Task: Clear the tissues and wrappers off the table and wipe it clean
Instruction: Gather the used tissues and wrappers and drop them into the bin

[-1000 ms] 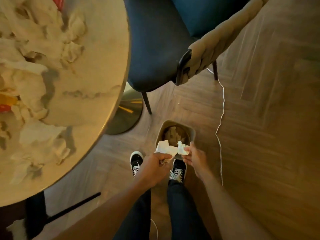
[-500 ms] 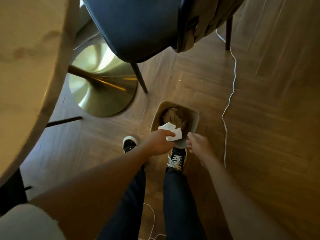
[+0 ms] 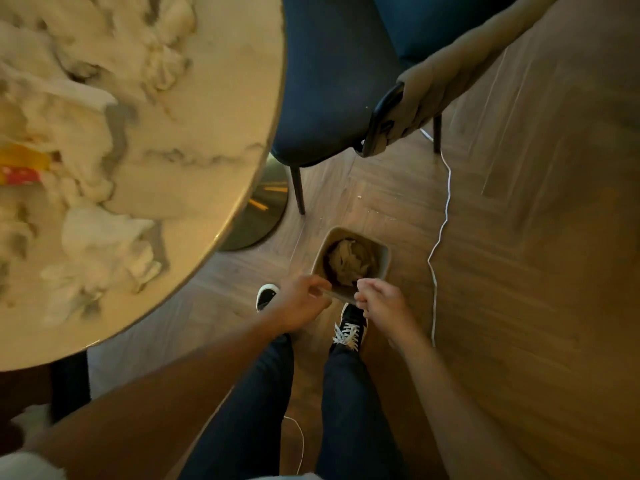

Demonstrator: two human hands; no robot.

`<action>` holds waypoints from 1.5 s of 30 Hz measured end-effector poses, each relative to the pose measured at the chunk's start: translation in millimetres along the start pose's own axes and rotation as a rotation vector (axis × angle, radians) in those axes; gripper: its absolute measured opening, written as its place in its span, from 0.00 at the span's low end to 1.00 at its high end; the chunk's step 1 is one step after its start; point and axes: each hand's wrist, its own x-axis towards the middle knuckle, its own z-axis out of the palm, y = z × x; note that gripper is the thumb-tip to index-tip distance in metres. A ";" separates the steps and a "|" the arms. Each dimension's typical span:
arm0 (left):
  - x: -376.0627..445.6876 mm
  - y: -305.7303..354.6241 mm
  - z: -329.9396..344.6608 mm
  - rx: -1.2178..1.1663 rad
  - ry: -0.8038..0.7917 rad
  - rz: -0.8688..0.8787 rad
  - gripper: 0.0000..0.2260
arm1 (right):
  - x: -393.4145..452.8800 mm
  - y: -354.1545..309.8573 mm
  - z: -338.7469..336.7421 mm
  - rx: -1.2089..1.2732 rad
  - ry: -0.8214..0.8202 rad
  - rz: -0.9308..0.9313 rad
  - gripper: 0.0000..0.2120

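Observation:
Crumpled white tissues [image 3: 100, 247] lie scattered over the round marble table [image 3: 207, 133] at the left, next to a yellow and red wrapper [image 3: 20, 168]. A small beige bin [image 3: 385, 261] stands on the floor in front of my feet, with crumpled tissues [image 3: 349, 261] inside it. Both hands hover over the bin's near rim. My left hand [image 3: 301, 301] has loosely curled fingers and no tissue shows in it. Just to its right, my right hand [image 3: 381, 303] also hangs loosely curled and holds nothing.
A dark blue chair [image 3: 329, 81] stands beyond the bin, with a black phone-like object [image 3: 382, 119] at its beige arm. A white cable [image 3: 440, 237] runs along the wooden floor right of the bin. The table's gold base [image 3: 263, 209] sits left of the bin.
The white tissue that my left hand held over the bin is gone from my hands, and both hands now hang empty at the rim. The view has tilted back up to the table.

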 end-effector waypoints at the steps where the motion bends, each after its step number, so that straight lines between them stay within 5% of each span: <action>1: -13.3 0.0 -5.3 -0.021 0.009 0.011 0.12 | -11.1 -5.9 3.6 0.006 -0.003 -0.010 0.07; 13: -176.3 -21.6 -107.7 -0.108 0.173 0.168 0.12 | -115.3 -92.9 91.7 -0.003 0.025 -0.139 0.06; 17: -200.5 -48.6 -146.1 -0.145 0.259 0.220 0.09 | -134.0 -126.4 141.4 -0.236 0.052 -0.428 0.11; 21: -219.8 -71.3 -185.0 -0.139 0.380 0.297 0.07 | -142.2 -158.4 186.2 -0.537 0.065 -0.702 0.28; 24: -226.6 -88.5 -207.1 -0.057 0.499 0.352 0.09 | -137.3 -171.7 208.5 -0.829 0.028 -0.724 0.36; 27: -222.4 -104.3 -223.6 0.091 0.577 0.427 0.12 | -131.3 -177.6 226.3 -0.970 0.060 -0.702 0.29; 35: -202.0 -110.6 -241.8 0.384 0.467 0.444 0.19 | -138.5 -181.3 232.5 -0.656 0.240 -0.769 0.10; 39: -195.9 -109.7 -244.0 0.491 0.465 0.409 0.24 | -150.5 -187.0 222.1 -0.442 0.276 -0.752 0.11; 45: -188.3 -109.7 -242.7 0.441 0.541 0.422 0.16 | -163.1 -185.8 198.0 -0.239 0.320 -0.589 0.13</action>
